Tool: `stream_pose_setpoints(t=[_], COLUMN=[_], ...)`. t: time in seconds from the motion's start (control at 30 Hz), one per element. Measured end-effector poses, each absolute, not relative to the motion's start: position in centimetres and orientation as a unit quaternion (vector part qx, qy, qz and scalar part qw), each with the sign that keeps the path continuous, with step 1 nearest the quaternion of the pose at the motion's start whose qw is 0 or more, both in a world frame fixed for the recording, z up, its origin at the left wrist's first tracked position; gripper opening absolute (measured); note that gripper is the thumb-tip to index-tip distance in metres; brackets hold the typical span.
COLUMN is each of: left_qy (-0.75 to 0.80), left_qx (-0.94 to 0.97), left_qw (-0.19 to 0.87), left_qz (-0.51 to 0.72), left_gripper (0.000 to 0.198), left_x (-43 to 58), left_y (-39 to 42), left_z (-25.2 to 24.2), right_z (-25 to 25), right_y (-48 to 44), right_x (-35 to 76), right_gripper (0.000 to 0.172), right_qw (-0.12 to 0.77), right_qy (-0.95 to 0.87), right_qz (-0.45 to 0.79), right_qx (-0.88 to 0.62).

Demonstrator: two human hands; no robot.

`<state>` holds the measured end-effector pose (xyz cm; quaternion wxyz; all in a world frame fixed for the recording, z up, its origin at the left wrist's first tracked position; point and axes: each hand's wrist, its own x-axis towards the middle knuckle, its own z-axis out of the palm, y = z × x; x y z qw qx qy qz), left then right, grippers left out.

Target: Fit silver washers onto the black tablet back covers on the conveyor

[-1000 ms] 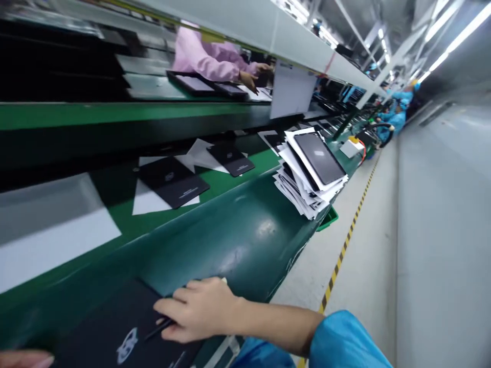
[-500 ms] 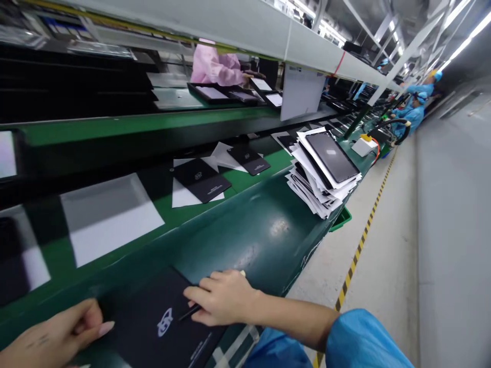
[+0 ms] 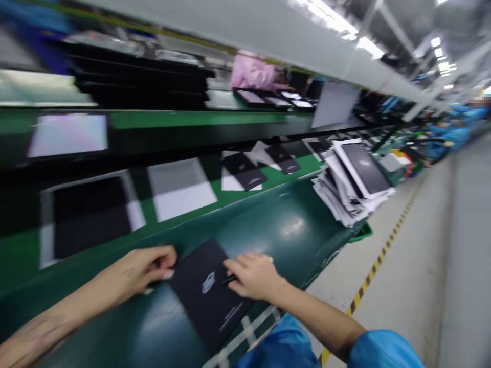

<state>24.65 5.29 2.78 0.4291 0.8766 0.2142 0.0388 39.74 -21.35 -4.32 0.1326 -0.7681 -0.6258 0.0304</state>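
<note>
A flat black panel with a silver logo and small print lies on the green bench in front of me. My right hand rests over its right side, fingers wrapped round a slim black pen-like tool whose tip points at the logo. At the panel's left corner is my left hand, its fingers curled and the thumb at the panel's edge. Whether those fingers pinch anything is too small to make out.
Along the green line beyond the bench lie a black panel on a sheet, a white sheet and more logo panels. A leaning stack of panels and papers stands right. A co-worker in pink is across the line.
The view has swung left, so the scene sits further right and more of my left forearm shows. Both hands remain at the panel, the right one with the pen-like tool.
</note>
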Motion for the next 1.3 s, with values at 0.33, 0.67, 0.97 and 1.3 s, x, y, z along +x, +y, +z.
stream_pose_setpoints(t=[0.33,0.67,0.97,1.3], left_qy=[0.257,0.291,0.121,0.188], left_qx=[0.851,0.837,0.941,0.924], left_qw=[0.455,0.428,0.212,0.332], left_qz=[-0.056,-0.178,-0.233,-0.04], left_gripper=[0.028,0.02,0.034,0.028], left_x=[23.1,25.2,31.8,24.5], left_y=[6.6,8.9,8.8,9.6], left_z=[1.8,0.9,2.4,1.6], right_z=[-4.9,-4.5,-4.4,-0.4], right_y=[-21.8,-22.0,-22.2,-9.8], right_x=[40.0,39.2,39.4,38.7], right_gripper=[0.042,0.042,0.039,0.061], right_qw=[0.158,0.159,0.176,0.625], right_qy=[-0.634,-0.637,-0.637,-0.446], right_qz=[-0.003,0.027,0.026,0.425], right_qx=[-0.757,-0.754,-0.75,-0.479])
